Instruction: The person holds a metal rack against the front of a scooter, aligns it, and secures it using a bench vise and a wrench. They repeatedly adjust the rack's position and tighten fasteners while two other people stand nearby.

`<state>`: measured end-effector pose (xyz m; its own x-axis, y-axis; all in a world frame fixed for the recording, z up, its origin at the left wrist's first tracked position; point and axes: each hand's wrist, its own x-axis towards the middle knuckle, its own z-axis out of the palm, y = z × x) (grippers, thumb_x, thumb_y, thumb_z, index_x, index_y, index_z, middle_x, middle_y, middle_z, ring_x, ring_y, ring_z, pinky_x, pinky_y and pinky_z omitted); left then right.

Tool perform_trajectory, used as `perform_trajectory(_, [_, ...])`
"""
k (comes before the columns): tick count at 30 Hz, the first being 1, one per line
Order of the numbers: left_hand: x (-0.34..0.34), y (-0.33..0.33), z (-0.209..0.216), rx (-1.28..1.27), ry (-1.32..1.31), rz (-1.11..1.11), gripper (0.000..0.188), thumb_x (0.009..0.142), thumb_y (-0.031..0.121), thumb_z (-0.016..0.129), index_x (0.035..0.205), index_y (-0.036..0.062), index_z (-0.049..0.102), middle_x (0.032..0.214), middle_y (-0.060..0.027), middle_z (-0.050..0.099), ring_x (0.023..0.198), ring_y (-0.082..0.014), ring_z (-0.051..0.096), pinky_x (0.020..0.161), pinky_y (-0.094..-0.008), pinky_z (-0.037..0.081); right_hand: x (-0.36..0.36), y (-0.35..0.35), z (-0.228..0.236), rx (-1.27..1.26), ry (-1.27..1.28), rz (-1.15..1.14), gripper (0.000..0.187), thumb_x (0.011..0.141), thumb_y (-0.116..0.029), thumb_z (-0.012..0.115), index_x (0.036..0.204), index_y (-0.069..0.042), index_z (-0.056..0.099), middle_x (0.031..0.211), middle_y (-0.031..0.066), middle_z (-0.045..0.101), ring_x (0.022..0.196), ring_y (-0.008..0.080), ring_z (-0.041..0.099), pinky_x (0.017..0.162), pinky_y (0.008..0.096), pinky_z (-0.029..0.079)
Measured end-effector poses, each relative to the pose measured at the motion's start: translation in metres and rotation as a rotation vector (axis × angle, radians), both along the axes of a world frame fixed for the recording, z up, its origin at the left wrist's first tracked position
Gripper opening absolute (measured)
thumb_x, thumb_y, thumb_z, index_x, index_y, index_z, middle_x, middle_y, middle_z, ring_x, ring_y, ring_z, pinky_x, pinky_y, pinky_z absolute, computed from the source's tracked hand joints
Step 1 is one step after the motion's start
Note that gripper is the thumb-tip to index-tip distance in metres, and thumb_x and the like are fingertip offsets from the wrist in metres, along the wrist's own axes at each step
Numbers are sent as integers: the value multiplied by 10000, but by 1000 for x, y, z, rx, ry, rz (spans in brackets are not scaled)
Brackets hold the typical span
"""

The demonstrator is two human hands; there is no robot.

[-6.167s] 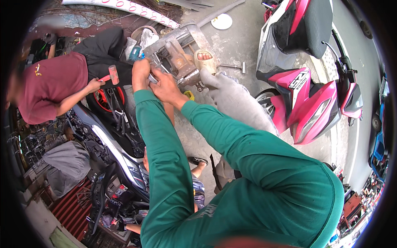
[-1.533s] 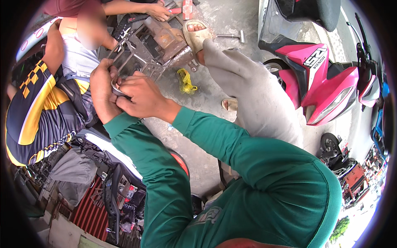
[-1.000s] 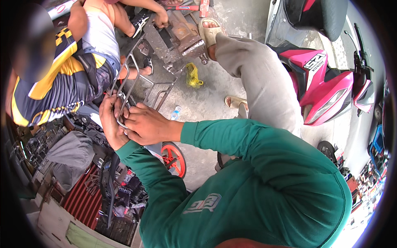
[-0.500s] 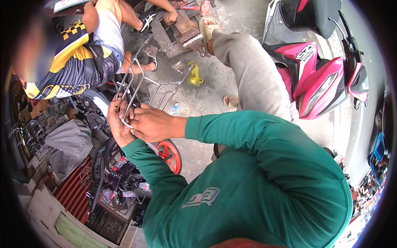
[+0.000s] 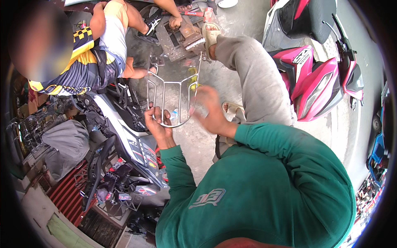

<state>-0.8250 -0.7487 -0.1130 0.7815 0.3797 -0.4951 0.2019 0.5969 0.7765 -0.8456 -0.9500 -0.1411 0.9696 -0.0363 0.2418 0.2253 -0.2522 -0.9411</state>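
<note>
A bare-metal rack (image 5: 180, 103) made of bent rods, with a rounded near end and long bars, is held out in front of me. My left hand (image 5: 159, 124) is closed around the near left corner of this frame, fingers wrapped over the rod. Beside the right side bar is my right hand (image 5: 211, 110), smeared by motion. Whether its fingers touch the rod cannot be made out. Through the bars the concrete floor and a clear plastic bottle (image 5: 175, 113) show, and a yellow plastic bag (image 5: 193, 78) lies beyond the right bar.
Another person (image 5: 111, 33) sits at the far left, a hand on a rusty metal block (image 5: 192, 35). A red-handled hammer (image 5: 193, 13) lies behind it. A pink scooter (image 5: 318, 87) stands at right, a white-and-grey motorcycle (image 5: 138, 151) at left. My sandalled foot (image 5: 211, 35) is beside the block.
The rack has swung from a slant at the left to nearly straight ahead, moving right. My right hand has left the near corner for the right side; my left still grips the rack.
</note>
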Motion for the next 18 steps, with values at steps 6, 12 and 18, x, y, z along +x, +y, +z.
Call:
perform_trajectory(6, [-48,-30,-53,-57,44,65,197,929,164,529,1110,88,517,572,47,303,474,-90,318,545,-302,444,26,12,-64,1175,1344,-77,543,948,-487,704,1230,-73,496,1003,66,593,974,247,694,702,367,519])
perform_trajectory(12, [-101,-35,-94,-131,57,114,102,941,228,483,961,132,509,504,23,306,397,-167,321,563,-356,456,8,27,-79,720,1173,-113,475,949,-452,713,1110,-74,474,779,25,539,611,205,704,402,255,394])
perform_trajectory(18, [-115,-44,-119,-178,94,147,96,904,245,512,952,162,504,526,39,286,442,-136,316,563,-350,451,14,16,-77,655,1128,-70,431,950,-404,728,1038,-84,452,713,15,532,571,201,696,362,257,389])
